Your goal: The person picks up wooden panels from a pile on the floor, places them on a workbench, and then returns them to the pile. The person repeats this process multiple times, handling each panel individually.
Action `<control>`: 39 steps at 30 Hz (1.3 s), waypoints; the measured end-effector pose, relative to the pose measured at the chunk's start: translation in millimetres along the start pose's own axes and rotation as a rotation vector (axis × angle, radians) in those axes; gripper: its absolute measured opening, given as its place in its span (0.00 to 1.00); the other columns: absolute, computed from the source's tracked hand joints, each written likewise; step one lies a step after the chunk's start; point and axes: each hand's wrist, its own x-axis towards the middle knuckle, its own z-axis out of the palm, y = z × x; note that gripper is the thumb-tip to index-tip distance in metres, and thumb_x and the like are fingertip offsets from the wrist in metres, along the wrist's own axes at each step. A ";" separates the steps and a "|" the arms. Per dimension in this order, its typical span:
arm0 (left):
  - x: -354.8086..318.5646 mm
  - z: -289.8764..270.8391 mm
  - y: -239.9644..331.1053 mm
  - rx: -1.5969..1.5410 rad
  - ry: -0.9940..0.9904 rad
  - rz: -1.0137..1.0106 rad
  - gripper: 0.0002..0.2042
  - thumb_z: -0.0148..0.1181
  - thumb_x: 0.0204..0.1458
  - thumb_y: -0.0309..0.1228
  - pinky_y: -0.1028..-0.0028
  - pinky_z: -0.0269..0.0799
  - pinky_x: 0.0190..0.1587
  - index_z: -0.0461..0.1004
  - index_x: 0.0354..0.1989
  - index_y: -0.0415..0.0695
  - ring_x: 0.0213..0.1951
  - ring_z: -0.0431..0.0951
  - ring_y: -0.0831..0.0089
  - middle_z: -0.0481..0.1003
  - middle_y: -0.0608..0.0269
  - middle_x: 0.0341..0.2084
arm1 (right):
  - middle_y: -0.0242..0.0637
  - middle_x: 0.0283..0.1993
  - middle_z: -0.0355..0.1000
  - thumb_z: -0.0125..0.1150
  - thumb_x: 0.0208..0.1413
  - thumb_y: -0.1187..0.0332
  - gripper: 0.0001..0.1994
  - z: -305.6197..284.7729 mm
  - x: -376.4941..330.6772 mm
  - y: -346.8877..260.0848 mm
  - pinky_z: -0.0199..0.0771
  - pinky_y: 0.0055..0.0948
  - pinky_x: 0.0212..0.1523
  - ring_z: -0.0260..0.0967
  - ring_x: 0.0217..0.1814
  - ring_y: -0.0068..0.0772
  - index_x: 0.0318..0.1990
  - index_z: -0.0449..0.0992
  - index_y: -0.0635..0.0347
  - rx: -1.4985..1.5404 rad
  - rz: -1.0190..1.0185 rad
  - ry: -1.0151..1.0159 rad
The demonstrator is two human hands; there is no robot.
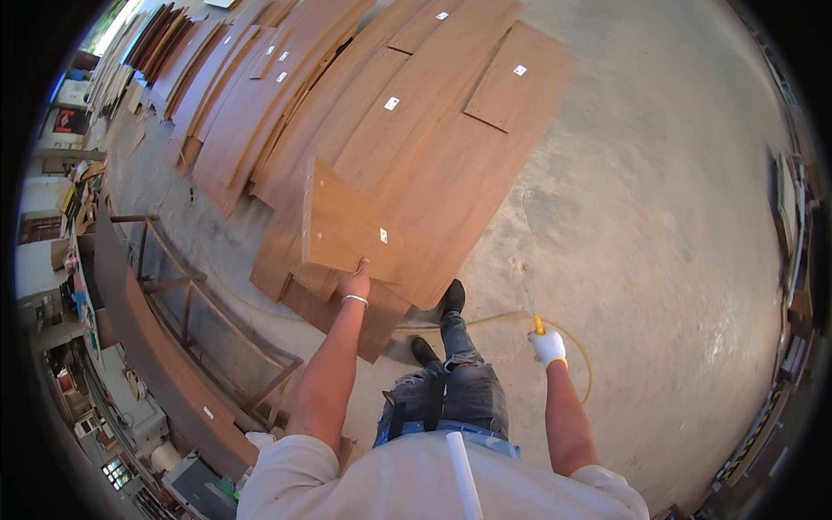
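Observation:
My bare left hand [355,282], with a pale band at the wrist, is closed on the near edge of a small brown wood panel [343,224]. The thumb lies on its upper face beside a white label; the other fingers are hidden beneath. This panel is tilted above larger brown boards [416,191] on the floor, and holes show along its left edge. Off to the right, my right hand [549,347] in a white glove is wrapped around a yellow air blow gun [538,325]. A yellowish hose [586,355] curves from it toward my feet.
Rows of stacked boards [251,113] stretch to the far left, many with white labels. On the near left stand a metal frame [195,290] and a long brown board [160,347]. Grey concrete floor [667,217] extends on the right. My shoes [453,296] are close to the boards.

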 end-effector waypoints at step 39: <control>-105.9 -183.8 -103.9 -1.620 0.377 -0.643 0.18 0.62 0.54 0.29 0.54 0.80 0.45 0.69 0.51 0.37 0.42 0.80 0.55 0.75 0.49 0.44 | 0.41 0.20 0.72 0.59 0.43 0.71 0.08 52.2 -186.9 -241.9 0.62 0.31 0.11 0.64 0.10 0.34 0.29 0.73 0.69 -0.218 -0.497 -0.147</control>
